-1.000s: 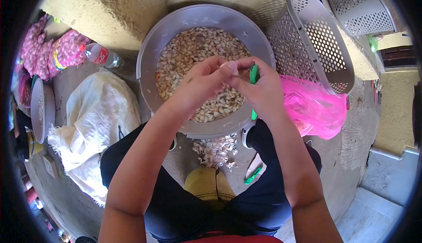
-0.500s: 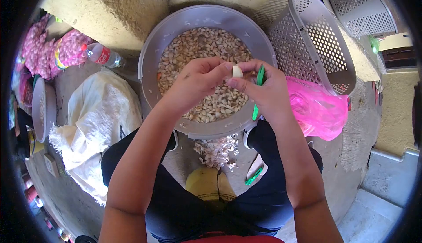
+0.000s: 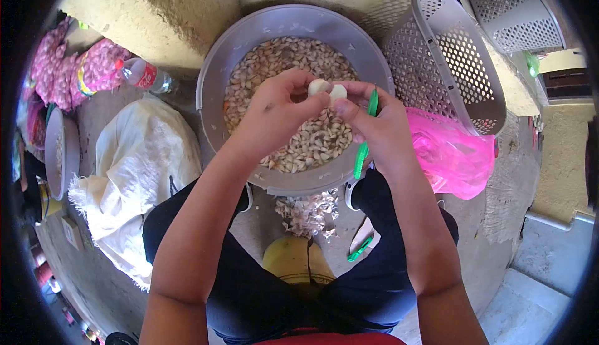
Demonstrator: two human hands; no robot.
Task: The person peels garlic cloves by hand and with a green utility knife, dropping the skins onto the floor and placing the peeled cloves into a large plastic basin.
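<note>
Above a wide grey basin (image 3: 215,45) full of garlic cloves (image 3: 315,148) in water, both of my hands meet at the fingertips. My left hand (image 3: 284,108) pinches a white peeled garlic clove (image 3: 319,87) between thumb and fingers. In my right hand (image 3: 377,120), thumb and forefinger grip another pale garlic piece (image 3: 338,94), touching or nearly touching the first. A green utility knife (image 3: 361,159) is also tucked in my right hand, its lower end pointing down over the basin's rim. Its blade cannot be made out.
Garlic skins (image 3: 309,212) lie on the floor between my feet. A second green cutter (image 3: 360,249) rests near my right leg. Right: a perforated grey basket (image 3: 412,64) and pink plastic bag (image 3: 449,154). Left: a white sack (image 3: 140,157), cola bottle (image 3: 146,76) and garlic net bags (image 3: 103,64).
The single clove between my fingertips now shows as two pale pieces, one in each hand. My left hand has shifted slightly up; the green knife has tilted a little.
</note>
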